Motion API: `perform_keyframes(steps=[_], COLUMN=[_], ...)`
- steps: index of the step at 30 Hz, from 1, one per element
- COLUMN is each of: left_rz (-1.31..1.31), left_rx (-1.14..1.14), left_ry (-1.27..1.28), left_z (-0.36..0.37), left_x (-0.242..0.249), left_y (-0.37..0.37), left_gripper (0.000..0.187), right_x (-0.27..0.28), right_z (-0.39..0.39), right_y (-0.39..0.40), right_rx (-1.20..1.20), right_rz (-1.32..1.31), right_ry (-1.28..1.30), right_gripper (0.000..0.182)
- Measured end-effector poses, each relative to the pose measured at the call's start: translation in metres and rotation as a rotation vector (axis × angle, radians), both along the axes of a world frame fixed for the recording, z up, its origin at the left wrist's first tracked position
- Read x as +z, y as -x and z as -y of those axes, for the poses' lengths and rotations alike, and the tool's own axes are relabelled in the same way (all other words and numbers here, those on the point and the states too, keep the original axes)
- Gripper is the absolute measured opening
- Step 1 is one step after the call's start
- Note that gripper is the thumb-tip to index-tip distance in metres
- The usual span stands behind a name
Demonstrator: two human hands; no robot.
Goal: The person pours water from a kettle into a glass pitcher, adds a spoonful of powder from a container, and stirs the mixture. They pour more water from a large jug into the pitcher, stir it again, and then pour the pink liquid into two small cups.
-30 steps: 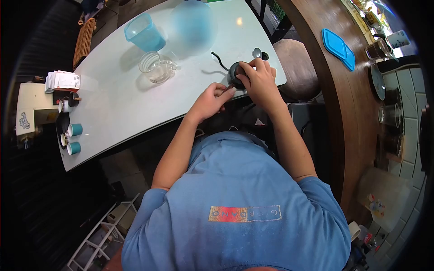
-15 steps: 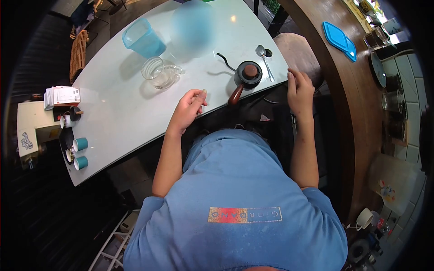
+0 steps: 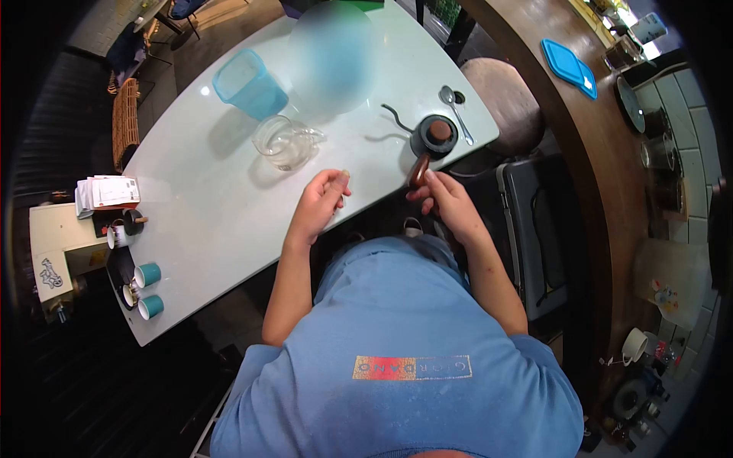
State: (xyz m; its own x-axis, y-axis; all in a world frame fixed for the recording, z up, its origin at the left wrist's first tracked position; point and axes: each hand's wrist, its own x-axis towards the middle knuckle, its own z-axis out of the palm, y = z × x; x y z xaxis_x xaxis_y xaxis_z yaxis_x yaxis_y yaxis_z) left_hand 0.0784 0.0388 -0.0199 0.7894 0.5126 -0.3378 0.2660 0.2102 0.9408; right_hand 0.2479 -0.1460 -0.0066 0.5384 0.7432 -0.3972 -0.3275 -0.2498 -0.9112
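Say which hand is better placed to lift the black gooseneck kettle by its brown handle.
Right, most likely. The right hand is at the brown handle of the black kettle, though a firm grip can't be confirmed. The left hand is farther off, nearer the clear glass jug.

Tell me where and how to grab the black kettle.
Probably the brown handle, from the near side, right hand: it sticks out toward the near edge of the table, while the thin curved spout points away, leftward.
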Motion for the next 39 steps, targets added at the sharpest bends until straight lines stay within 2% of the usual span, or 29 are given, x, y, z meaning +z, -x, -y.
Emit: perform_keyframes(steps=[3,6,7,8,11,15,39], left_rz=[0.009,0.013,0.016,0.012,0.017,0.024,0.005], left_rx=[0.032,0.032,0.056,0.064,0.089,0.119,0.195], left_ry=[0.01,0.017,0.043,0.05,0.065,0.092,0.054], left_z=[-0.003,-0.008,-0.009,-0.01,-0.013,-0.015,0.008], left_x=[-0.004,-0.011,-0.009,-0.01,-0.009,-0.005,-0.002], left_y=[0.011,0.019,0.021,0.024,0.03,0.035,0.026], left_gripper=[0.031,0.026,0.033,0.033,0.033,0.033,0.033], right_x=[-0.011,-0.022,-0.024,-0.024,-0.036,-0.036,-0.046], right_z=[-0.014,-0.026,-0.031,-0.036,-0.039,-0.039,-0.055], right_y=[0.009,0.019,0.021,0.024,0.025,0.019,-0.059], right_rx=[-0.096,-0.228,-0.261,-0.304,-0.348,-0.375,-0.141], right_rz=[-0.114,-0.198,-0.216,-0.24,-0.168,-0.007,-0.008], right_ry=[0.048,0.027,0.013,-0.048,-0.184,-0.14,-0.172], right_gripper=[0.036,0.034,0.034,0.026,0.018,0.014,0.019])
